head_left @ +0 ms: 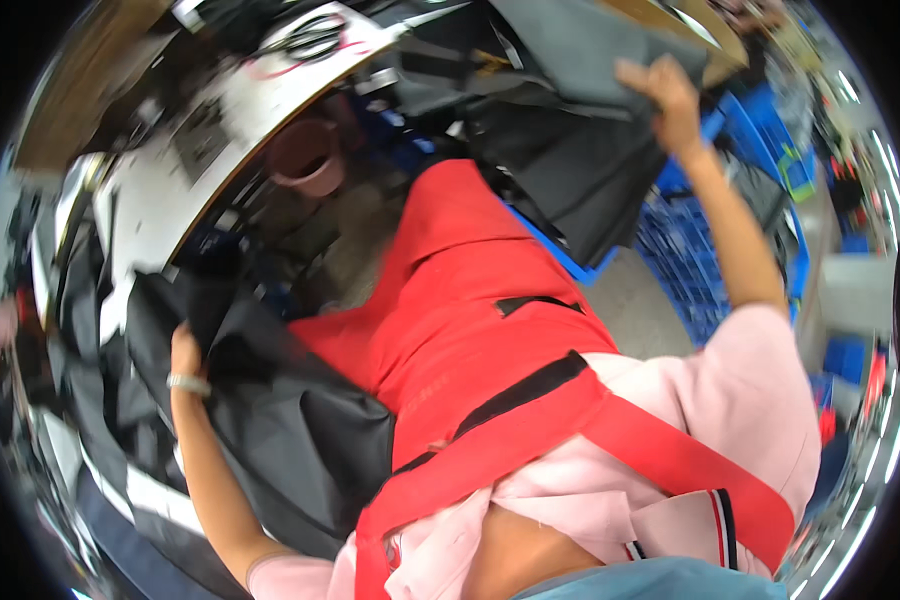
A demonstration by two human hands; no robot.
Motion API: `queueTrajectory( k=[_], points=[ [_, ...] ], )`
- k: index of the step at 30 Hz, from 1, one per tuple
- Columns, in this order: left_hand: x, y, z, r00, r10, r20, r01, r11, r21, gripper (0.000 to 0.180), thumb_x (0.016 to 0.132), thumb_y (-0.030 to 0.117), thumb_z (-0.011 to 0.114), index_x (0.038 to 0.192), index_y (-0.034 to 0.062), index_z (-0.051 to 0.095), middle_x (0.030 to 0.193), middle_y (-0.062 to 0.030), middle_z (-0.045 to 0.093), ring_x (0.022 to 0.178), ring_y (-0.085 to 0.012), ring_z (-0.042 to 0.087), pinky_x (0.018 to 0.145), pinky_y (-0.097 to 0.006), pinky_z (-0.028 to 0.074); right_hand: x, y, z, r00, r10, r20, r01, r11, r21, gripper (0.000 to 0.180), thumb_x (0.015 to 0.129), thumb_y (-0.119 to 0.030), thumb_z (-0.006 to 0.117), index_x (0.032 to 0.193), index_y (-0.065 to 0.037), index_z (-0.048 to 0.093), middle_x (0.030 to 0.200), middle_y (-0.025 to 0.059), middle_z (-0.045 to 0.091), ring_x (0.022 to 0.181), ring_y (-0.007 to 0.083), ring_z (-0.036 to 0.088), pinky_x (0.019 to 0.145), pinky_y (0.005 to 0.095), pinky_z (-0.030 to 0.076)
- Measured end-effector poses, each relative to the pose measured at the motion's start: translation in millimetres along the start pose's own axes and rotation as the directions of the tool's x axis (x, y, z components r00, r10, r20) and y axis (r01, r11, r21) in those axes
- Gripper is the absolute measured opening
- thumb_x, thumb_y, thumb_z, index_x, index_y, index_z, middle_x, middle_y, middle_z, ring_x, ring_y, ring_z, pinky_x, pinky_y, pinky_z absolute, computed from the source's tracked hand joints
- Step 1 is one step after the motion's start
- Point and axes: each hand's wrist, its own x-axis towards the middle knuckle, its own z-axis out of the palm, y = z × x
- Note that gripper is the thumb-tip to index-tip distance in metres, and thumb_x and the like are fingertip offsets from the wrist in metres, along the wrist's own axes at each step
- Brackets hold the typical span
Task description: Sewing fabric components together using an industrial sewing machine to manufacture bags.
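My right hand (667,95) is stretched far out to the upper right and grips the edge of a dark grey fabric piece (570,60) lying on a heap of dark cloth. My left hand (185,352), with a light bracelet at the wrist, holds a fold of black fabric (290,420) that spreads over my lap at the lower left. A red apron (460,300) with black straps covers my front over a pink top.
A white work table (180,190) runs along the upper left with scissors (305,40) on it. A brownish-pink round bucket (305,155) stands below the table. Blue plastic crates (690,270) sit at the right, under the hanging dark cloth.
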Motion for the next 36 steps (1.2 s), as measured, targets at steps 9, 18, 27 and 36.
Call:
queueTrajectory(
  k=[9, 18, 27, 36],
  points=[
    [-50, 82, 74, 0.672, 0.536, -0.511, -0.386, 0.842, 0.377, 0.041, 0.095, 0.035, 0.055, 0.118, 0.0014, 0.060, 0.102, -0.0168, 0.064, 0.083, -0.0279, 0.062, 0.074, -0.038, 0.049, -132, 45, 184, 0.552, 0.343, 0.760, -0.594, 0.801, 0.071, 0.052, 0.077, -0.013, 0.069, 0.125, 0.002, 0.056, 0.112, 0.0220, 0.063, 0.111, 0.0321, 0.059, 0.098, 0.0364, 0.044],
    [7, 128, 47, 0.705, 0.484, -0.519, 0.005, 0.727, 0.686, 0.039, 0.086, 0.034, 0.064, 0.111, 0.0041, 0.066, 0.105, -0.0194, 0.066, 0.098, -0.0362, 0.061, 0.088, -0.039, 0.047, 69, -111, 89, 0.439, -0.078, 0.895, -0.456, 0.839, 0.297, 0.021, 0.088, -0.012, 0.055, 0.074, 0.003, 0.060, 0.058, 0.0062, 0.058, 0.047, 0.0117, 0.055, 0.044, 0.0265, 0.043],
    [-3, 145, 77, 0.778, 0.574, -0.256, -0.514, 0.816, 0.266, 0.035, 0.082, 0.014, 0.067, 0.114, -0.0024, 0.065, 0.104, -0.0162, 0.070, 0.097, -0.0203, 0.067, 0.087, -0.029, 0.049, 215, -301, 88, 0.933, -0.334, 0.133, 0.027, 0.434, 0.901, 0.056, 0.081, -0.015, 0.072, 0.133, -0.009, 0.052, 0.120, 0.0065, 0.058, 0.102, 0.0132, 0.056, 0.088, 0.0276, 0.046],
    [-66, 214, 79, 0.872, 0.372, 0.318, -0.388, 0.922, -0.013, 0.024, 0.087, 0.011, 0.067, 0.105, -0.0041, 0.068, 0.093, -0.0028, 0.069, 0.085, -0.0074, 0.061, 0.077, -0.022, 0.049, 261, -357, 101, 0.645, -0.611, 0.459, -0.115, 0.516, 0.849, 0.072, 0.066, -0.055, 0.081, 0.107, 0.002, 0.062, 0.114, 0.0176, 0.057, 0.106, 0.0229, 0.053, 0.085, 0.0317, 0.044]
  ],
)
